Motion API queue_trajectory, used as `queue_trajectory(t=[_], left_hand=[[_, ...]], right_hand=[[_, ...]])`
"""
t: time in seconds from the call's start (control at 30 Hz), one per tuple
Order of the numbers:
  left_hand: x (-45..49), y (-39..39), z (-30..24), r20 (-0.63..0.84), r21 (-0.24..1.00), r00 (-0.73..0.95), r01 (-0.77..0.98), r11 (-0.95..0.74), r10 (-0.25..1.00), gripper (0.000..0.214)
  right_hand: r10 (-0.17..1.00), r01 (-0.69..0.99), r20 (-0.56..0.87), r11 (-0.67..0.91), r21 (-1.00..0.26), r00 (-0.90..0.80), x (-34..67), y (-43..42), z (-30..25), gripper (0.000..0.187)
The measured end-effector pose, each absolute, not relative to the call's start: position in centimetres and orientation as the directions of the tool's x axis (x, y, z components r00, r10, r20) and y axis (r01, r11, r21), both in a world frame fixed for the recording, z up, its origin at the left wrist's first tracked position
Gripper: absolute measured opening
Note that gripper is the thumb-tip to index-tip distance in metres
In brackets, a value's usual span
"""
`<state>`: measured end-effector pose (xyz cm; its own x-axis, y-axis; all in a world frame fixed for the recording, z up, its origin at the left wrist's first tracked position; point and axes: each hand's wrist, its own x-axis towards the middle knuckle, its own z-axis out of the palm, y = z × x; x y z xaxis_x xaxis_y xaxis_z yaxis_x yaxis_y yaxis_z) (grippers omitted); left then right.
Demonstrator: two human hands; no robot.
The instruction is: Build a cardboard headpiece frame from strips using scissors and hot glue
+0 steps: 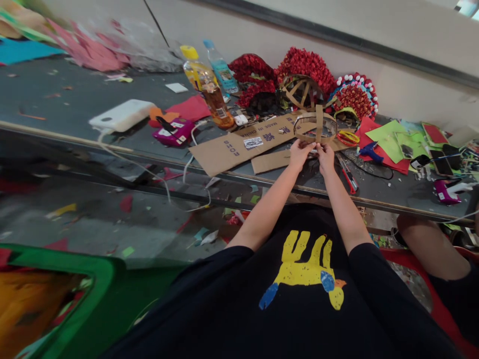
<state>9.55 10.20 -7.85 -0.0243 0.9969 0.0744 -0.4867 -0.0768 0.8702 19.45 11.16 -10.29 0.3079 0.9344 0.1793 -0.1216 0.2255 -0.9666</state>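
Both my hands meet at the near edge of a grey table [93,99]. My left hand [300,153] and my right hand [325,155] are closed on the lower rim of a cardboard strip frame [316,124], a ring crossed by an upright band. The frame stands tilted over flat cardboard sheets [239,144]. Fingers of both hands pinch the strip close together.
Red flower-covered domes [305,67] and another cardboard frame [301,92] lie behind. Two bottles [207,82], a white power bank [121,115], a blue glue gun [368,151], a red-handled cutter [350,177], coloured paper [392,139] and phones surround them. Another person's leg [430,244] is at right.
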Motion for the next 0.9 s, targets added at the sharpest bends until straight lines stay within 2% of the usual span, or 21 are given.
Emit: queue_trajectory(t=[0.07, 0.13, 0.17, 0.27, 0.37, 0.5, 0.6, 0.67, 0.77, 0.9], left_hand=[[8.9, 9.3, -7.8, 0.133, 0.93, -0.192, -0.315, -0.189, 0.972, 0.026], [7.9, 8.4, -7.4, 0.301, 0.931, -0.31, -0.108, -0.348, 0.902, 0.022], [7.3, 8.1, -7.0, 0.378, 0.912, -0.302, -0.045, -0.409, 0.875, 0.019], [5.7, 8.3, -5.2, 0.493, 0.869, -0.09, 0.019, -0.494, 0.865, 0.015], [4.7, 10.0, -3.7, 0.463, 0.886, 0.071, 0.009, -0.464, 0.884, 0.019], [3.7, 12.6, -3.2, 0.292, 0.947, 0.293, 0.045, -0.318, 0.911, 0.016], [3.0, 13.9, -3.2, 0.218, 0.959, 0.387, 0.086, -0.27, 0.896, 0.014], [2.6, 14.4, -3.3, 0.216, 0.946, 0.441, 0.126, -0.299, 0.871, 0.016], [2.2, 14.8, -3.4, 0.254, 0.926, 0.446, 0.145, -0.349, 0.858, 0.018], [2.2, 15.0, -4.0, 0.284, 0.953, 0.256, 0.035, -0.302, 0.924, 0.015]], right_hand=[[0.934, -0.111, 0.183, 0.226, -0.968, 0.308, 19.4, 11.2, -10.3, 0.039], [0.937, -0.102, 0.19, 0.228, -0.968, 0.294, 19.3, 11.2, -10.4, 0.039], [0.94, -0.094, 0.194, 0.228, -0.969, 0.282, 19.3, 11.2, -10.4, 0.039], [0.945, -0.068, 0.207, 0.231, -0.971, 0.254, 19.1, 11.2, -10.5, 0.038], [0.947, -0.061, 0.224, 0.244, -0.968, 0.23, 18.9, 11.1, -10.4, 0.038], [0.951, -0.047, 0.239, 0.253, -0.966, 0.195, 18.7, 10.9, -10.2, 0.04], [0.957, -0.04, 0.237, 0.246, -0.968, 0.165, 18.5, 10.6, -10.1, 0.04], [0.96, -0.048, 0.229, 0.24, -0.97, 0.159, 18.5, 10.6, -10.1, 0.041], [0.963, -0.055, 0.223, 0.233, -0.971, 0.152, 18.4, 10.6, -10.1, 0.043], [0.963, -0.033, 0.232, 0.239, -0.971, 0.139, 18.3, 10.8, -10.3, 0.039]])
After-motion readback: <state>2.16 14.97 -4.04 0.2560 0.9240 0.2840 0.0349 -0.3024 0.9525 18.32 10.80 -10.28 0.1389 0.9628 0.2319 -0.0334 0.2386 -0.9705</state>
